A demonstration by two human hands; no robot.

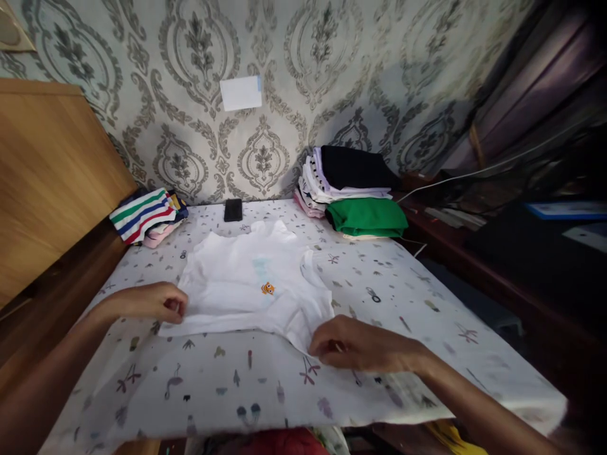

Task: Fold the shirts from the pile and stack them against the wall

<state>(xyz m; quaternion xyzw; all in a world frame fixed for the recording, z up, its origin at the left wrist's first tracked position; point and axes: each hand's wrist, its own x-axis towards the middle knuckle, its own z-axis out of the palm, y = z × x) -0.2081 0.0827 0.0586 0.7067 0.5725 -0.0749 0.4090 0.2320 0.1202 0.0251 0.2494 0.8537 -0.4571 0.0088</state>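
White top [237, 291], one; spread on patterned cloth [265, 395], between my hands. Left hand [161, 302]: pinching its left edge, low. Right hand [353, 343]: pinching its near right corner.

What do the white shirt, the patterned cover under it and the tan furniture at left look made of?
White shirt: soft, matte fabric, perhaps cotton, judging by its loose wrinkles.
Patterned cover: probably matte printed cloth, since it shows little shine; a coated surface is possible.
Tan furniture: wood or wood-look laminate, smooth with slight sheen, judging by its grain.
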